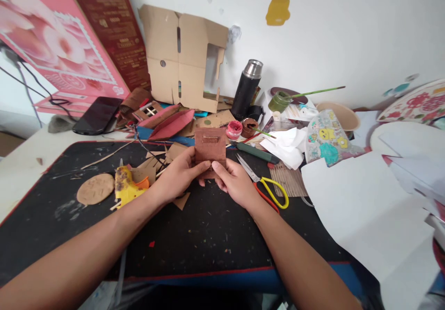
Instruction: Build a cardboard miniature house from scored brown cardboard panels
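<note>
Between both hands, a small brown-painted cardboard piece (pixel 210 150) is held up above the black mat (pixel 208 236); a narrow strip stands out near its top. My left hand (pixel 182 170) grips its lower left side, thumb across the front. On the lower right, my right hand (pixel 232 180) pinches it, with the two thumbs almost meeting. Fingers hide part of its lower edge. Scissors (pixel 259 179) with yellow and red handles lie just right of my right hand. Cardboard scraps (pixel 181 201) lie around and under my left hand.
A yellow painted piece (pixel 127 187) and a round cardboard disc (pixel 95 189) lie at left. Behind are a black thermos (pixel 246 90), pink paint (pixel 234 129) and brown paint (pixel 249 127) pots, and a green utility knife (pixel 257 152). White paper (pixel 361 208) covers the right side.
</note>
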Demonstrator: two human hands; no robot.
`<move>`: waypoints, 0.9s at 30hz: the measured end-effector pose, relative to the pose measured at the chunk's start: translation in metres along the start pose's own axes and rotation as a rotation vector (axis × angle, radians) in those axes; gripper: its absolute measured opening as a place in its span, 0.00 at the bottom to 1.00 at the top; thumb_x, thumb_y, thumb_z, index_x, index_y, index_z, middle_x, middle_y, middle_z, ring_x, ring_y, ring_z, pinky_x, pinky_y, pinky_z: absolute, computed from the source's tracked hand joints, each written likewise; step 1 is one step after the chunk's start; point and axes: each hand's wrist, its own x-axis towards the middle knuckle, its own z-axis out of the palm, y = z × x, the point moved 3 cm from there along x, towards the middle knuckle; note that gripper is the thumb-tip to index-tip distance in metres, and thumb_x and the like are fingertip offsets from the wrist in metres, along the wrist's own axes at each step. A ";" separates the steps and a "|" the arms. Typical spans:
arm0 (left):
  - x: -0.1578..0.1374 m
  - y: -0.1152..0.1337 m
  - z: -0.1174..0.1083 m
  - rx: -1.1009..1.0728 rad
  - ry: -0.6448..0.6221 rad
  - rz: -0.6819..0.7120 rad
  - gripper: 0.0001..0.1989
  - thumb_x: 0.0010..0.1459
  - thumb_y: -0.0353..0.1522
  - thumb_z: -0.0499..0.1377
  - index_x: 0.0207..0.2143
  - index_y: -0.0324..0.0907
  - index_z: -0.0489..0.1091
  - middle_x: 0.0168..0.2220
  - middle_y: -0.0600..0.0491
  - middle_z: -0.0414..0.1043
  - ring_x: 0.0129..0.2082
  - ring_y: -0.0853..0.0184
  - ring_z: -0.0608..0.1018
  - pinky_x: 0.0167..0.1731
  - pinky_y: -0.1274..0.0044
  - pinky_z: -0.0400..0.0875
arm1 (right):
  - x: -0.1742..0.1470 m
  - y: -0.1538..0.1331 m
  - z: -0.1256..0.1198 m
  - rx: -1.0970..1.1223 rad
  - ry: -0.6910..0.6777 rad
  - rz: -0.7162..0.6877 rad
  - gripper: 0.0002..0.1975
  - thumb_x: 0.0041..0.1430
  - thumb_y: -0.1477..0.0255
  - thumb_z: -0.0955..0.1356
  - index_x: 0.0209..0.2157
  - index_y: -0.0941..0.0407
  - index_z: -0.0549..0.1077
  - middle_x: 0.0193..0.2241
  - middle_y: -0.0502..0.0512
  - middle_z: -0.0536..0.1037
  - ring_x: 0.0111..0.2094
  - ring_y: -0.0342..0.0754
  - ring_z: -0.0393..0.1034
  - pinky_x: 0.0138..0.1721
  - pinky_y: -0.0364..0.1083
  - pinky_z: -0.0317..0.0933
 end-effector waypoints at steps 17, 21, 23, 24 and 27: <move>0.000 0.003 0.001 -0.011 -0.007 0.005 0.17 0.63 0.42 0.66 0.46 0.40 0.70 0.38 0.51 0.78 0.27 0.68 0.78 0.24 0.76 0.76 | 0.000 -0.002 0.000 -0.005 -0.005 0.005 0.21 0.68 0.49 0.66 0.35 0.53 0.68 0.18 0.41 0.64 0.18 0.41 0.56 0.21 0.43 0.50; -0.001 0.004 0.002 -0.020 -0.015 0.008 0.17 0.63 0.42 0.66 0.46 0.41 0.70 0.38 0.52 0.78 0.28 0.68 0.78 0.24 0.76 0.76 | 0.000 -0.001 0.000 -0.008 -0.005 0.013 0.22 0.67 0.47 0.67 0.37 0.53 0.68 0.18 0.41 0.64 0.18 0.42 0.56 0.21 0.44 0.50; -0.001 0.004 0.001 -0.022 -0.018 0.006 0.17 0.63 0.42 0.66 0.47 0.41 0.70 0.36 0.53 0.77 0.28 0.67 0.78 0.24 0.77 0.76 | -0.001 -0.001 0.000 -0.015 -0.004 0.014 0.22 0.67 0.47 0.67 0.38 0.53 0.69 0.18 0.41 0.64 0.18 0.42 0.56 0.21 0.44 0.50; -0.001 0.003 0.001 -0.023 -0.019 0.004 0.17 0.63 0.42 0.66 0.47 0.41 0.70 0.36 0.52 0.77 0.29 0.67 0.78 0.24 0.77 0.76 | -0.001 -0.001 0.000 -0.018 -0.004 0.013 0.22 0.67 0.48 0.67 0.38 0.53 0.69 0.18 0.41 0.64 0.18 0.42 0.56 0.21 0.44 0.50; -0.001 0.002 0.001 -0.026 -0.014 -0.001 0.18 0.63 0.42 0.67 0.48 0.41 0.69 0.39 0.51 0.78 0.29 0.67 0.78 0.24 0.76 0.76 | -0.001 -0.001 0.000 -0.027 -0.001 0.004 0.21 0.68 0.48 0.67 0.37 0.53 0.69 0.18 0.41 0.64 0.18 0.41 0.56 0.21 0.44 0.50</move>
